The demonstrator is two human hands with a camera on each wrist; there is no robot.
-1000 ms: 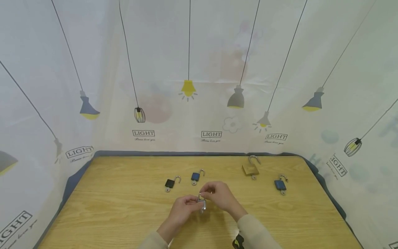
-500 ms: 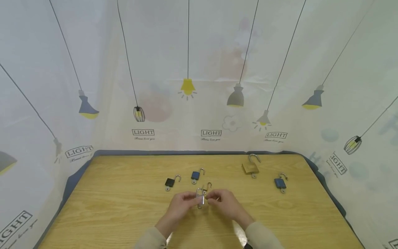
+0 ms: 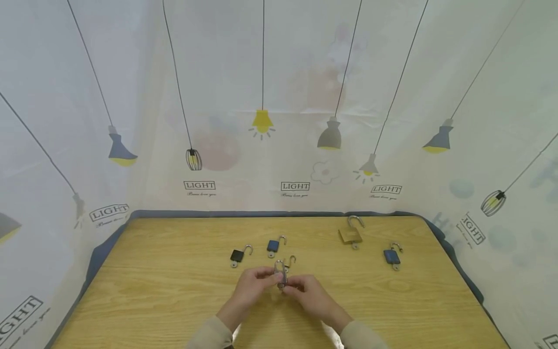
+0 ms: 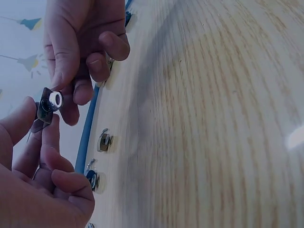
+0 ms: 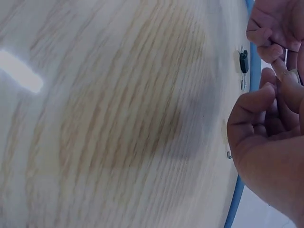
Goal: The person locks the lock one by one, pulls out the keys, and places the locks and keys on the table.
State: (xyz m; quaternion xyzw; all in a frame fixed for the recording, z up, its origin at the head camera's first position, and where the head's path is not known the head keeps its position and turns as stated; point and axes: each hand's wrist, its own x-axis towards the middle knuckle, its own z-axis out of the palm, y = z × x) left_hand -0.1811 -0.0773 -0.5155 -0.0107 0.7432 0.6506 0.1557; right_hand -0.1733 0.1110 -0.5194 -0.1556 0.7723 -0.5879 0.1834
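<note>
My left hand holds a small silver padlock between thumb and fingers above the wooden table, its shackle pointing away from me. At the lock's bottom end a key with a round hole in its head sticks out, plainest in the left wrist view. My right hand meets this end, its thumb and forefinger pinching at the key. Both shackle legs seem to reach the lock body. In the right wrist view the fingers hide most of the lock. Just behind it lies a small brass padlock, its shackle swung out.
A black padlock and a blue padlock lie behind my left hand. Farther right are a large brass padlock and another blue padlock. All have raised shackles and keys inserted. A lamp-printed curtain stands behind the table.
My right hand has moved from the silver padlock's shackle, out to the right, then down to its key end. The left hand keeps its grip. The small brass padlock has come into view.
</note>
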